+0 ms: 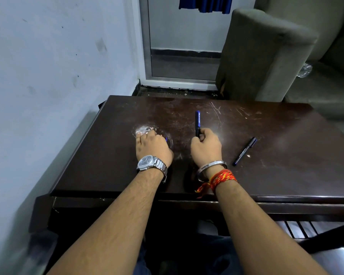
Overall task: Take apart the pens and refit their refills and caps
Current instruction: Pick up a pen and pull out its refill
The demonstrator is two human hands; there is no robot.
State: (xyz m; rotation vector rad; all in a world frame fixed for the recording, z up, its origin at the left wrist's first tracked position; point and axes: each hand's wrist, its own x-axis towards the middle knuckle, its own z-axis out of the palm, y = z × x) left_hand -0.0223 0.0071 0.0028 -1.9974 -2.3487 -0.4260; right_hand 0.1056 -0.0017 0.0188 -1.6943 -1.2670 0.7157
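My right hand [206, 144] is closed around the lower end of a black and blue pen [197, 121], which points away from me over the dark wooden table [276, 171]. My left hand [152, 144] rests fist-like on the table to the left, its fingers on a clear crinkled plastic wrapper [145, 129]. A small blue piece [166, 138] peeks out at the right side of that hand; what it is cannot be told. A second black and blue pen [244, 151] lies loose on the table, slanted, to the right of my right hand.
A pale wall runs along the table's left side. Beyond the far edge are a metal-framed door [179, 46] and a grey-green sofa arm [262, 56]. A small pale scrap [248, 156] lies beside the loose pen.
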